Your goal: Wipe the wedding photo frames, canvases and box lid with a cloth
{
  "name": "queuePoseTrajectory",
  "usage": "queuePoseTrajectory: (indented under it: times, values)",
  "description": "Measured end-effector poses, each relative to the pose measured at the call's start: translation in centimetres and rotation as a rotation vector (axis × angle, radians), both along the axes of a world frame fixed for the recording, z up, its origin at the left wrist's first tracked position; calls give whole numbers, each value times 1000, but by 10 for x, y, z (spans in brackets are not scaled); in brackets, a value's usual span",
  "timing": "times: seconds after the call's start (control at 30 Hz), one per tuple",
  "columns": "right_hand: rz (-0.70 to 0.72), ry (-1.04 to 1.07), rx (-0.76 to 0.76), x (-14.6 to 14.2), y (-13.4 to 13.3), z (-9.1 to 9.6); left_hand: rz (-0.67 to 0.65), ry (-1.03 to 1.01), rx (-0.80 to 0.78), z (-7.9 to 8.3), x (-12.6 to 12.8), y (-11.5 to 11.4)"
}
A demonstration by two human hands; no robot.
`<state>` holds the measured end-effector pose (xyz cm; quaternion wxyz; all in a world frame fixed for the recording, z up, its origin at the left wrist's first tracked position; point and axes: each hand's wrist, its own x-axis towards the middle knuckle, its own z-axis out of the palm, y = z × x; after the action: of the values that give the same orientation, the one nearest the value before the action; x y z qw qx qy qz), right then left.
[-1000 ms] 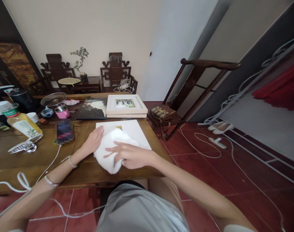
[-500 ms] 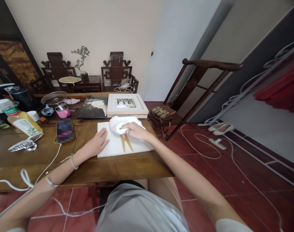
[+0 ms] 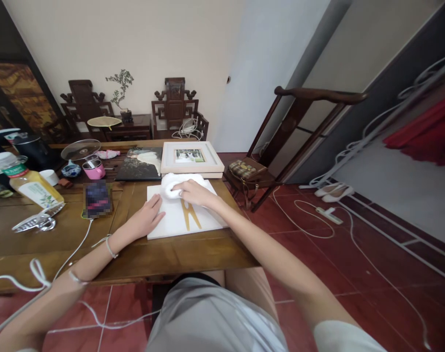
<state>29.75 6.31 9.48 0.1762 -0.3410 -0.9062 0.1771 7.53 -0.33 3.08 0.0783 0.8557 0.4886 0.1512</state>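
Observation:
A white panel [image 3: 171,222] with a gold marking [image 3: 188,216] lies flat on the wooden table [image 3: 141,256] in front of me. My left hand [image 3: 147,217] rests flat on the panel's left edge, fingers spread. My right hand [image 3: 193,191] presses a bunched white cloth [image 3: 171,185] onto the panel's far edge, fingers curled over it. Just beyond the cloth sits a stack of white picture frames [image 3: 191,157] with a photo in the top one.
A dark photo print [image 3: 139,164] lies beside the frames. To the left are a phone [image 3: 96,198], a pink cup [image 3: 94,169], a juice bottle [image 3: 28,186], bowls and a white cable [image 3: 35,271]. A wooden chair [image 3: 281,142] stands right of the table; cables trail over the red floor tiles.
My right hand has swept the cloth from the panel's near edge up to its far edge, then slightly left, uncovering the gold marking. My left hand stayed on the panel's left side.

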Motion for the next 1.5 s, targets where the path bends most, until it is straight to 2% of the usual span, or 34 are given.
queuePoseTrajectory:
  times: [0.07,0.2,0.3,0.4,0.5,0.63,0.73,0.87,1.1,1.23,1.37,1.5]
  values:
    - [-24,16,5,22,3,-3,3,18,-3,-2,-1,0]
    - [-156,47,-6,70,12,-14,-5,33,7,-4,-2,1]
    - [-201,53,-14,96,7,-24,-8,21,25,-6,-2,2]
    - [-162,60,-6,111,-15,-32,-8,18,32,-7,-2,3]
    - [-83,73,-11,121,-50,-34,-2,13,25,-8,-2,3]
    - [-21,42,-88,133,-98,-21,-16,-8,30,-8,-3,4]
    - [47,16,-155,138,-116,-8,-19,-3,13,-7,-3,5]
    - [35,60,-182,135,-101,-7,-27,6,4,-7,-3,6]
    - [-44,140,-82,115,-18,-32,-36,2,11,-9,-5,6]
    - [-75,131,-52,107,10,-35,-31,-7,11,-10,-5,6]
    - [-55,143,-37,108,4,-38,-23,12,26,-10,-3,5]
    - [-34,152,-35,118,-37,-40,-21,37,38,-9,-2,4]
